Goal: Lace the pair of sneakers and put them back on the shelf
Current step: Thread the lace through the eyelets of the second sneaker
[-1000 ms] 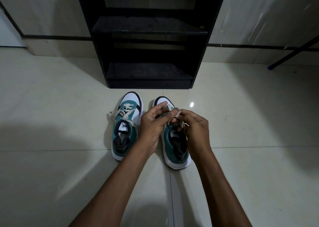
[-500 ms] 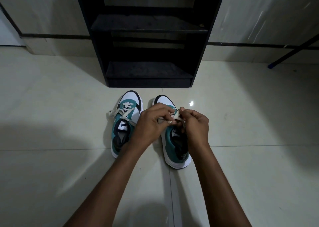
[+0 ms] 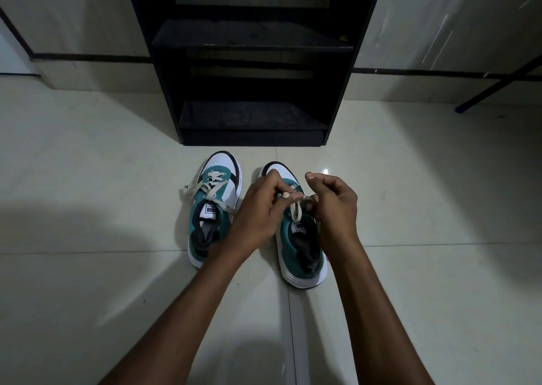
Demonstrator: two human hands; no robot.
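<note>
Count on record: two sneakers, the left sneaker (image 3: 215, 206) and the right sneaker (image 3: 299, 238), at centre frame. Two hands, the left hand (image 3: 258, 208) and the right hand (image 3: 334, 206). One black shelf unit (image 3: 252, 62) at upper centre showing two shelves, and one dark pole (image 3: 498, 85) at upper right.

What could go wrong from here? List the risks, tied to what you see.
1. Both hands, left hand and right hand, pinch the lace of the right sneaker in a fingertip grip; the short ends could slip before the knot tightens.
2. The left sneaker has a lace loop trailing over its side; it may snag or come undone when lifted.
3. The shelf is dark and shadowed, so placing the pair squarely may be hard.
</note>
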